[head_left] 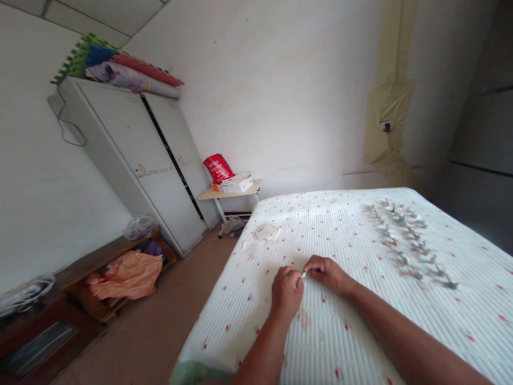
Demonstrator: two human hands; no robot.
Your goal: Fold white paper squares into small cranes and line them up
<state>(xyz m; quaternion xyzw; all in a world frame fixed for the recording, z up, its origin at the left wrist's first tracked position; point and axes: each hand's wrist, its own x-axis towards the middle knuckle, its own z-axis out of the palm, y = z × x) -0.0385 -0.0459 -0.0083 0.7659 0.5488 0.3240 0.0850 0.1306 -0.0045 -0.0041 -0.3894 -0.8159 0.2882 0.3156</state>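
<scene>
Your two bare hands meet over the near-middle part of the bed (320, 337), fingertips close together. Your left hand (287, 287) pinches a small whitish piece, apparently paper (303, 275), between thumb and fingers; your right hand (325, 271) has its fingertips at the opposite end of it, the grip closed on each side (the folds, if any, are too small to read). Taking your hands as the dial's centre, loose paper sheets (267, 232) lie at 11 o'clock on the patterned quilted cover (316, 214). Between 2 and 3 o'clock, small folded paper figures (420, 247) stand in rows (blurred, with pointed tips). Farther off at 11 o'clock, a small side table (206, 195) bears a red bag (218, 168) and a white box (239, 185); a grey cabinet (132, 144) leans in view at 10 o'clock.
</scene>
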